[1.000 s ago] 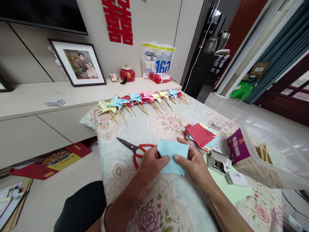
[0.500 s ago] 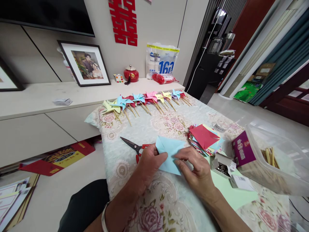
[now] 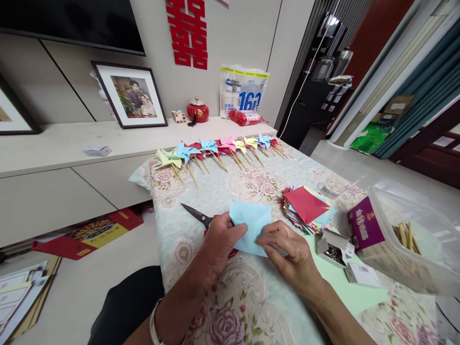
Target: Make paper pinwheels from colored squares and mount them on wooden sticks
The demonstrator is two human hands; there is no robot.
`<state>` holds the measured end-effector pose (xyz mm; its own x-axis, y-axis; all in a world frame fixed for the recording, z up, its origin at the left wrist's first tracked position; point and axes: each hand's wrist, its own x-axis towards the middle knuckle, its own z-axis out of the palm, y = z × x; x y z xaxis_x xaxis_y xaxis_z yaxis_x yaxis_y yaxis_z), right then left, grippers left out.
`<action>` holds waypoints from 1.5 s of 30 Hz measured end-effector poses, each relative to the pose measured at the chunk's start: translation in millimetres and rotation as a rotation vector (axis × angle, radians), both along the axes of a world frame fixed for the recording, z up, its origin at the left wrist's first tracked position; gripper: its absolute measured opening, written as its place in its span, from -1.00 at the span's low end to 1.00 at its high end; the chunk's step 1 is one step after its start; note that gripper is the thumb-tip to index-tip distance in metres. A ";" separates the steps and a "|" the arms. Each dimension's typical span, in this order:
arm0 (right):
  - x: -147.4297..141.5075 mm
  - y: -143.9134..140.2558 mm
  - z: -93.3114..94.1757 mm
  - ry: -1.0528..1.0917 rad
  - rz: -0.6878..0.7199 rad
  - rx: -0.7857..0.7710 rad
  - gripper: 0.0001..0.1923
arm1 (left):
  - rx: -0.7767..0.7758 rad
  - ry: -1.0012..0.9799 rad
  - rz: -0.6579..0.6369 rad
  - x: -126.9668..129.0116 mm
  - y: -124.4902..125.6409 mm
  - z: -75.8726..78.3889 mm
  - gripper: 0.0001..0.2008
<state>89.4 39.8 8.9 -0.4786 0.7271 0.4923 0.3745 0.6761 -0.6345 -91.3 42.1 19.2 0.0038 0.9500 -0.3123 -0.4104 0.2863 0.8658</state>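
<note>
Left hand and right hand both pinch the blue paper low over the floral cloth, fingers curled tight along its folded edges. Just behind the left hand, scissors lie flat. To the right sits the paper stack. Far edge: a row of pinwheels.

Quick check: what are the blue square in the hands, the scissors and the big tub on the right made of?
Blue square: thin matte paper, it creases sharply. Scissors: dark metal blades, with what looks like red plastic on the handles. Tub: clear plastic, the sticks inside show through.
</note>
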 end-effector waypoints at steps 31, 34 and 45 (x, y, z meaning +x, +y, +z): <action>-5.4 -0.8 2.1 -0.003 -0.199 -0.436 -0.86 | 0.083 0.181 -0.067 13.7 -1.7 -16.9 -0.87; -5.5 -0.6 2.0 -0.014 -0.213 -0.445 -0.87 | 0.085 0.180 -0.089 12.8 -0.2 -23.9 -0.85; -8.0 -1.4 3.8 -0.027 -0.233 -0.453 -0.87 | 0.108 0.210 -0.129 13.6 0.0 -29.4 -0.84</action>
